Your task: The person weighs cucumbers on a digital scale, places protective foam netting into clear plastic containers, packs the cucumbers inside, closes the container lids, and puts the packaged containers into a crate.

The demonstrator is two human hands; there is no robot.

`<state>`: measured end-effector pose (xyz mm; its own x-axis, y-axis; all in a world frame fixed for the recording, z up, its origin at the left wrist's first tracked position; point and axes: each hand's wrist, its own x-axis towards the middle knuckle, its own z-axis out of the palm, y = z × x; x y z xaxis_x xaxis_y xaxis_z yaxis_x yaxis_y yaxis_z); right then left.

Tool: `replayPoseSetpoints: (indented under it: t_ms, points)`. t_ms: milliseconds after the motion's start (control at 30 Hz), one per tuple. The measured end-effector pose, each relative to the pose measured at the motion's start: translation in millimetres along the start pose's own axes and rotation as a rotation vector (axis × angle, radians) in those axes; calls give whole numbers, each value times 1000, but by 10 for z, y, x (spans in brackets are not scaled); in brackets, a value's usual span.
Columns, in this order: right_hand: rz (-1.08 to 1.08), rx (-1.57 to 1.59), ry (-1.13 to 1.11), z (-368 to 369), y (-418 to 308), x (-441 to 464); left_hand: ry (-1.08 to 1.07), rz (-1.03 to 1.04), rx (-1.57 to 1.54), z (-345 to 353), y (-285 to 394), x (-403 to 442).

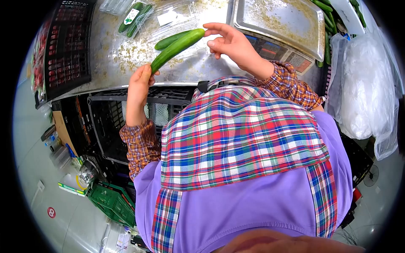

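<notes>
My left hand (141,80) is closed around the lower end of a green cucumber (179,48), which slants up to the right above the metal table (109,63). At the cucumber's far tip is my right hand (230,42), its index finger stretched out and thumb apart, holding nothing; whether the fingertip touches the skin I cannot tell. Partly behind the held one lies a second cucumber (166,41). Beyond them sits a clear plastic clamshell (177,17) with a white label. To its left, a clear pack (134,21) contains cucumbers and bears a white-and-green label.
A metal tray (280,25) rests on the right side of the table, with loose cucumbers (327,21) beyond it. Clear plastic bags (363,84) hang at far right. A black crate (69,46) of red packs stands left; another black crate (114,122) is below the table edge.
</notes>
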<state>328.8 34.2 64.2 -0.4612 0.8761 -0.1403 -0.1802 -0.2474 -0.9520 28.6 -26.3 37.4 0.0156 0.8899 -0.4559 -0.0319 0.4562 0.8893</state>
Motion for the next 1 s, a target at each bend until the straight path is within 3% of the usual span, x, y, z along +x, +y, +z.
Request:
replayPoseSetpoints:
  t_ms: [167, 467, 700, 800, 900, 1000]
  points:
    - [-97, -1, -47, 51, -209, -133, -54, 7, -166, 180, 127, -279]
    - [-142, 134, -50, 4, -263, -304, -148, 80, -153, 373, 143, -440]
    - [-154, 110, 4, -48, -5, -346, 58, -4, 43, 510, 34, -434]
    - [-191, 269, 46, -155, 73, -350, -93, 134, 92, 663, 8, -196]
    - [-208, 55, 170, -530, -108, -625, -281, 132, 27, 1035, 93, -117]
    - [-161, 138, 354, -549, -224, -1054, -388, 56, -4, 1141, 280, -353]
